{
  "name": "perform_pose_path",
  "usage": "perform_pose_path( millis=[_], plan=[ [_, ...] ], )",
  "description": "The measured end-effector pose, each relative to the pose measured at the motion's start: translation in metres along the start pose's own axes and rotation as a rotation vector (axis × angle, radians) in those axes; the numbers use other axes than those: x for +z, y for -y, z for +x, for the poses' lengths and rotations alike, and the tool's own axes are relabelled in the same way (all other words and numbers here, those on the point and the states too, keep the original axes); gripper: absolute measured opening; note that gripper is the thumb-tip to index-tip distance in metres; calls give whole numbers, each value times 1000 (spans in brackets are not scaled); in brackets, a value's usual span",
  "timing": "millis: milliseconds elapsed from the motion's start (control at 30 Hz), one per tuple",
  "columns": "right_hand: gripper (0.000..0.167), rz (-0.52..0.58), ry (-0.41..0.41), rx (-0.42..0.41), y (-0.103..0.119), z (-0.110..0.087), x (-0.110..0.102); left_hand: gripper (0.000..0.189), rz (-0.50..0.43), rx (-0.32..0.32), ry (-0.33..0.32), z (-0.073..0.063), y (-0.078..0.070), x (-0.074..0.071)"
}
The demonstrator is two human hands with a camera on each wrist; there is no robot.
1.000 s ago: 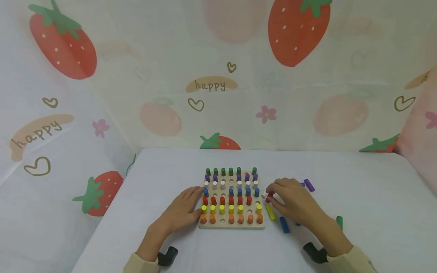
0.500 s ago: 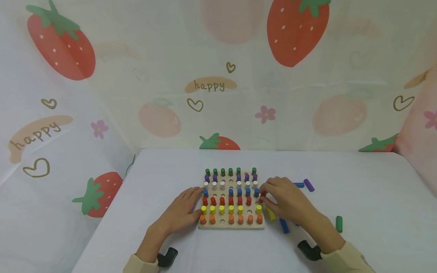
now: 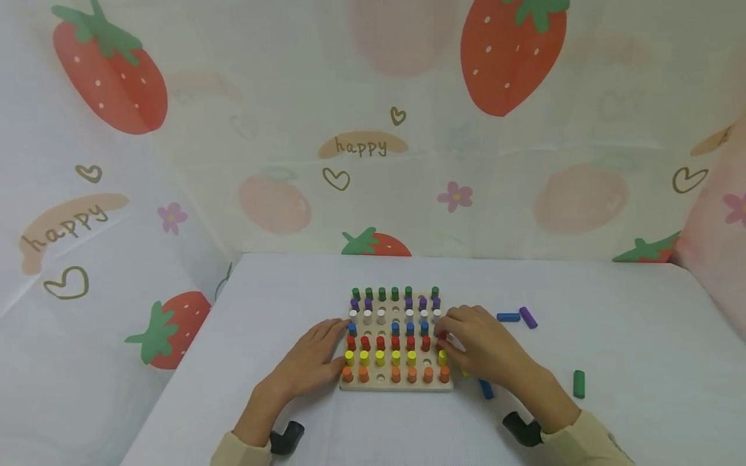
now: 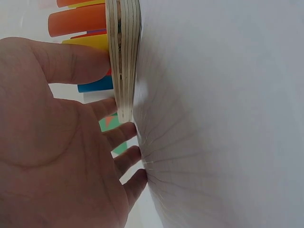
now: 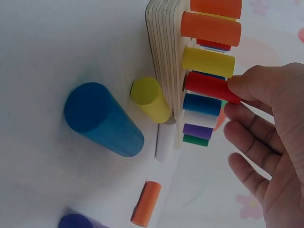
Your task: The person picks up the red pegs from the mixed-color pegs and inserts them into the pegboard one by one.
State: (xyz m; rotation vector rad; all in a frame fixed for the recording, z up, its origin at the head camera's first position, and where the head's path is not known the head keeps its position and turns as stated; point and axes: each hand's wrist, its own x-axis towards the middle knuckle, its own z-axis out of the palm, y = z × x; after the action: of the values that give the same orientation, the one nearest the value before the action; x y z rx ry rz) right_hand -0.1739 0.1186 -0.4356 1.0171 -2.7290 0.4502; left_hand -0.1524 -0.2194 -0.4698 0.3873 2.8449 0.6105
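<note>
A wooden pegboard [image 3: 396, 388] carries rows of upright pegs, one colour to a row, with several holes bare. My right hand [image 3: 484, 343] pinches a red peg [image 5: 209, 86] between thumb and forefinger at the right end of the red row. In the right wrist view the peg stands at the board's surface, level with its neighbours, its top under the fingertips. My left hand [image 3: 305, 362] rests along the board's left edge, fingers extended. Its thumb [image 4: 80, 64] touches the board's side beside a yellow peg [image 4: 90, 41], as the left wrist view shows.
Right of the board lie loose pegs: a blue peg [image 3: 508, 317], a purple peg [image 3: 528, 317], a green peg [image 3: 579, 384] and another blue peg [image 3: 486, 389]. A yellow peg [image 5: 152, 99], a white peg [image 5: 165, 142] and an orange peg [image 5: 146, 204] lie near the board.
My right hand has moved left, bringing the red peg from beside the board to the right end of the red row. The left hand stays at the board's edge.
</note>
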Motion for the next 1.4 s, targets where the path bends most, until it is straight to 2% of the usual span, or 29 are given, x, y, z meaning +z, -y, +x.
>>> perform_pose_path(
  millis=[700, 900, 1400],
  plan=[
    [12, 0, 29, 25, -1, -4, 4, 70, -2, 10, 1, -2, -2, -4],
    [23, -2, 43, 60, 0, -6, 7, 70, -6, 6, 3, -3, -2, -3],
    [20, 23, -22, 137, -14, -26, 2, 71, 10, 1, 1, 1, 2, 0]
  ],
)
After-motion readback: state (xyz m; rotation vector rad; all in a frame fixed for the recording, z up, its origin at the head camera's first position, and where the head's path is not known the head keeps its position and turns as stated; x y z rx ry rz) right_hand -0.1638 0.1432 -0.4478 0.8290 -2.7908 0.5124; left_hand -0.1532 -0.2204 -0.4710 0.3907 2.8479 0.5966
